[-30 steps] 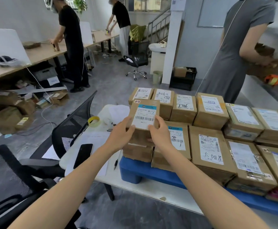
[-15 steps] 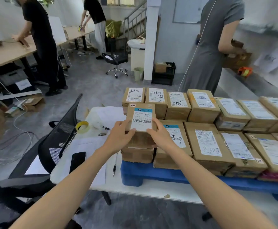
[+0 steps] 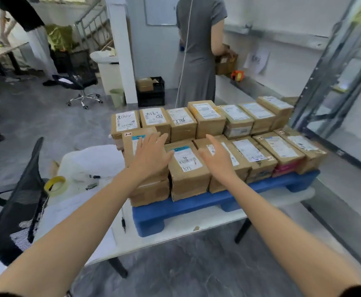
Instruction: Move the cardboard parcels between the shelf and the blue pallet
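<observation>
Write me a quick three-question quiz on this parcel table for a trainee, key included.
1. True or false: the left hand is gripping a parcel.
2. The cardboard parcels stand on: A) a blue pallet; B) a red crate; C) the bare floor.
3. Fill in: the yellow tape roll lies on the white table to the ___ of the pallet.

Key
1. False: it and the right hand are both open, with straight fingers.
2. A.
3. Left.
</observation>
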